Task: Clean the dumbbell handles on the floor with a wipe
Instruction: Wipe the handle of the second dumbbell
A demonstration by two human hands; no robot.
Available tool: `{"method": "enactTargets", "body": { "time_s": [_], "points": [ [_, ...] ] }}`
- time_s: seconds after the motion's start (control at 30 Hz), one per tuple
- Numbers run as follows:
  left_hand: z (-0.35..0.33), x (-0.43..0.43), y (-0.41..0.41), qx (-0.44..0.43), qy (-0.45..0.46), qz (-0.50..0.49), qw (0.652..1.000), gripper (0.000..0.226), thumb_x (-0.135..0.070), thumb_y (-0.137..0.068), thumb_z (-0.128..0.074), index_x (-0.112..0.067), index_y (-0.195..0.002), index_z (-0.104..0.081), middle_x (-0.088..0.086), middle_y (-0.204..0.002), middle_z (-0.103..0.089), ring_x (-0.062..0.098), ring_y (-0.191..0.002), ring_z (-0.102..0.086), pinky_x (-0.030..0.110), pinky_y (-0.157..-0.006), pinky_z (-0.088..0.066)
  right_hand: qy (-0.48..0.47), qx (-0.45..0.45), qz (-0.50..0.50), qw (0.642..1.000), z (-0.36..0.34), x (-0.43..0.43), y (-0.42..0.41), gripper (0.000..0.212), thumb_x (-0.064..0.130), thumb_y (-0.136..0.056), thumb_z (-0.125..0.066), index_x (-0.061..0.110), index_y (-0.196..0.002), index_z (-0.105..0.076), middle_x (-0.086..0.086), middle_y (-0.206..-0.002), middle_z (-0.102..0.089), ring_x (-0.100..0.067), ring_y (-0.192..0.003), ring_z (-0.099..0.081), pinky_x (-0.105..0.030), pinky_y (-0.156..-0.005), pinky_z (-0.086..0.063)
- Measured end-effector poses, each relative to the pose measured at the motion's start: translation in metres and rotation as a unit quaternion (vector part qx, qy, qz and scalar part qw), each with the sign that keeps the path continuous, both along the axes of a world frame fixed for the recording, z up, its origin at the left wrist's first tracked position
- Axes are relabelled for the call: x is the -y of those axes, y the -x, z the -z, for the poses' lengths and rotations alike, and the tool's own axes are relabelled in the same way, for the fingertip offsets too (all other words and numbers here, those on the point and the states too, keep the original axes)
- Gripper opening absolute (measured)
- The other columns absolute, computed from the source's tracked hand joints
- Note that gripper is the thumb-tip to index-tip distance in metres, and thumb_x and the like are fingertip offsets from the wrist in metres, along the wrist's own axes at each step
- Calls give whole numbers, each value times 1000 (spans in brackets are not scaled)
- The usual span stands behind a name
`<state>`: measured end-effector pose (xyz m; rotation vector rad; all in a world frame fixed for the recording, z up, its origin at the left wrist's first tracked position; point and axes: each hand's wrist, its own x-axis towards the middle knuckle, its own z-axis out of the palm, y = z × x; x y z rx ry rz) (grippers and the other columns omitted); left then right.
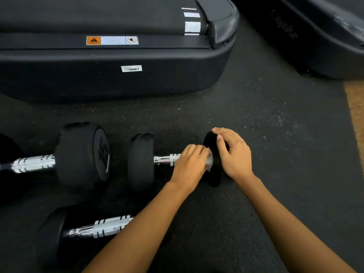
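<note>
My left hand (pixel 190 164) gripped wipe (pixel 209 161) round slick chrome handle (pixel 166 159), right hand (pixel 233 152) steadying heavy dumbbell's end (pixel 213 174).

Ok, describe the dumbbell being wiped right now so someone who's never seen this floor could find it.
Start at the big black treadmill at the top; three dumbbells lie on the dark floor before it. The one being wiped is in the far row, rightmost, beside the larger dumbbell marked 15. It alone has both hands on it: the left hand on its chrome handle, the right hand on its right head.
</note>
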<state>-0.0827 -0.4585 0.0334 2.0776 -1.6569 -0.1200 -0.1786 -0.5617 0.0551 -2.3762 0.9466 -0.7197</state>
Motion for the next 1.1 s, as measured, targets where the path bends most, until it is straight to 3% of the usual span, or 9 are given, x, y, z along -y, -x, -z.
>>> {"method": "enactTargets", "body": {
  "time_s": [0.17, 0.37, 0.47, 0.53, 0.67, 0.77, 0.87, 0.97, 1.1],
  "points": [
    [-2, -11, -9, -48, 16, 1, 999, 35, -2, -64, -77, -9, -96, -62, 7, -98, -62, 24, -94, -58, 34, -87, -46, 4, 5, 0, 1000, -1, 1, 0, 33, 27, -94, -40, 18, -113, -66, 8, -118, -64, 2, -114, -47, -24, -99, -39],
    [-5, 5, 8, -14, 8, -31, 999, 38, -4, -56, -82, -10, -86, -60, 5, -84, -62, 23, -80, -59, 33, -77, -50, 2, 8, 1, 1000, 0, 0, -1, 33, 27, -94, -40, 19, -113, -66, 9, -118, -64, -5, -117, -51, -33, -101, -41],
    [-1, 2, 3, 15, 20, -25, 999, 37, -5, -55, -81, -10, -85, -60, 5, -83, -62, 23, -78, -60, 28, -82, -40, 3, 8, 1, 1000, 0, 0, -1, 34, 27, -93, -40, 19, -113, -66, 9, -118, -64, -5, -117, -51, -31, -101, -41],
    [2, 1, -2, 31, 20, -22, 999, 38, -5, -55, -81, -10, -86, -61, 5, -83, -62, 23, -78, -60, 32, -87, -34, 7, 8, 0, 1000, 0, 0, -1, 33, 27, -94, -40, 19, -113, -66, 8, -118, -64, -5, -116, -51, -29, -100, -41],
    [-3, 4, 3, -2, -7, -29, 1000, 38, -6, -56, -82, -10, -87, -61, 5, -84, -62, 23, -81, -60, 30, -86, -43, 9, 8, 2, 1000, -1, 0, 0, 34, 27, -94, -40, 18, -114, -66, 8, -118, -64, -5, -117, -51, -29, -101, -40],
    [-4, 1, 2, -38, -2, -21, 999, 32, -6, -67, -77, -8, -95, -62, 8, -93, -63, 24, -91, -59, 34, -91, -44, 6, 4, 2, 1000, 0, 0, -1, 34, 28, -94, -40, 19, -114, -65, 8, -118, -64, -2, -117, -49, -29, -101, -40],
    [-3, -2, -10, -50, -2, -14, 999, 18, -15, -84, -65, -7, -101, -64, 8, -99, -66, 22, -97, -59, 31, -104, -31, 8, 8, 1, 1000, -1, 0, -1, 34, 26, -93, -40, 18, -113, -66, 7, -117, -64, -1, -115, -49, -27, -100, -40],
    [-5, 4, -22, -23, -80, -72, 994, 28, -29, -97, -45, -10, -105, -64, 7, -100, -68, 21, -97, -61, 27, -106, -23, 4, 7, -1, 1000, -3, -1, 0, 33, 25, -94, -41, 17, -114, -65, 7, -118, -64, 2, -113, -47, -23, -99, -38],
    [-13, 17, -24, 32, -218, -94, 971, 42, -28, -103, -25, -9, -108, -63, 11, -105, -67, 28, -101, -59, 33, -96, -33, 5, -2, 1, 1000, -3, -1, 0, 33, 27, -94, -40, 19, -115, -65, 8, -119, -63, 5, -113, -44, -20, -99, -34]
  ]
}}
